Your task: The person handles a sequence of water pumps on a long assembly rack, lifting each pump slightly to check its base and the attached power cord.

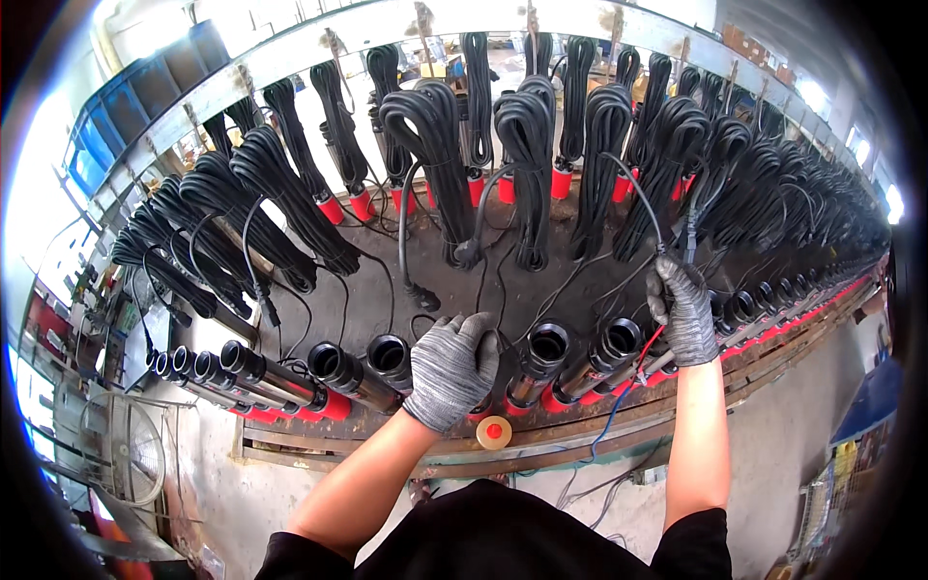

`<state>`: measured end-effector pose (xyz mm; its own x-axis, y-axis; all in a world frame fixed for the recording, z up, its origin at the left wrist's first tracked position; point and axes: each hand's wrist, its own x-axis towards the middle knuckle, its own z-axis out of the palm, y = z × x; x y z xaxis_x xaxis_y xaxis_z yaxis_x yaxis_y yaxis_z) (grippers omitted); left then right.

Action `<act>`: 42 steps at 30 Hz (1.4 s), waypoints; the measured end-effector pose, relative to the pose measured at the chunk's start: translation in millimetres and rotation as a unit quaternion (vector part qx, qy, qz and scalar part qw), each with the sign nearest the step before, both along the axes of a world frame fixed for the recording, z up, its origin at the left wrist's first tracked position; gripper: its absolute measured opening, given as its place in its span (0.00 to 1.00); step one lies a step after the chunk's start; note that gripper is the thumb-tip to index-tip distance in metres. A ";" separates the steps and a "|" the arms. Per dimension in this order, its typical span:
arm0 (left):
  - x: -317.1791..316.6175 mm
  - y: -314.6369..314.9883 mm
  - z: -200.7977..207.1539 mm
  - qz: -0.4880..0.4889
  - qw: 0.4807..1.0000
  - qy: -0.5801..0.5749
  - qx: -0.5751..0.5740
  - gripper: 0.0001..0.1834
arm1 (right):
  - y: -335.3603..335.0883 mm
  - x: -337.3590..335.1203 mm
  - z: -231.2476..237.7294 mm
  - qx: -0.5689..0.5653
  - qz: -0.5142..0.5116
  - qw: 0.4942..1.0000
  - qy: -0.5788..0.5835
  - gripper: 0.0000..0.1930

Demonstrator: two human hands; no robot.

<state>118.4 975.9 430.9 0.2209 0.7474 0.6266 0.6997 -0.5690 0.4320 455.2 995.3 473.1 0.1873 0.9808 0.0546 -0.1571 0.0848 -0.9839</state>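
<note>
My right hand (684,309), in a grey knit glove, is closed on a plug at the end of a grey-black cable (633,184). That cable hangs down from a coiled black bundle (601,126). A red wire (650,350) and a blue wire (611,416) run below this hand. My left hand (451,372), gloved alike, is curled at the top of a black-and-red pump cylinder in the front row, mostly hidden under the hand. Just right of it stands another pump cylinder (530,377) with an open black mouth. A loose plug (421,296) hangs above my left hand.
Pump cylinders with red ends line the front and back of the bench (338,440). Coiled cables (527,174) hang between them under a pale rail (483,21). A tan disc with a red centre (494,432) sits at the front edge. A fan (135,449) stands left.
</note>
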 end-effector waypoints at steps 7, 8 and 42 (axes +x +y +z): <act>0.4 0.5 1.4 0.000 1.000 0.010 0.000 0.11 | 4.1 -4.0 -2.5 0.026 -0.027 0.999 -0.020 0.08; 0.6 0.7 0.4 0.003 1.000 0.011 0.000 0.11 | 4.5 -0.4 -5.1 0.034 -0.019 0.999 -0.018 0.08; -3.6 1.5 -0.4 -0.017 0.998 -0.029 -0.057 0.05 | -109.2 -170.5 -272.2 0.062 0.178 0.864 -0.468 0.29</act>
<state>114.8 977.4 430.6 0.2135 0.8070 0.5506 0.6525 -0.5373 0.5344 284.7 886.0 200.9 -0.3077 0.9429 0.1276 0.6636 0.3088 -0.6814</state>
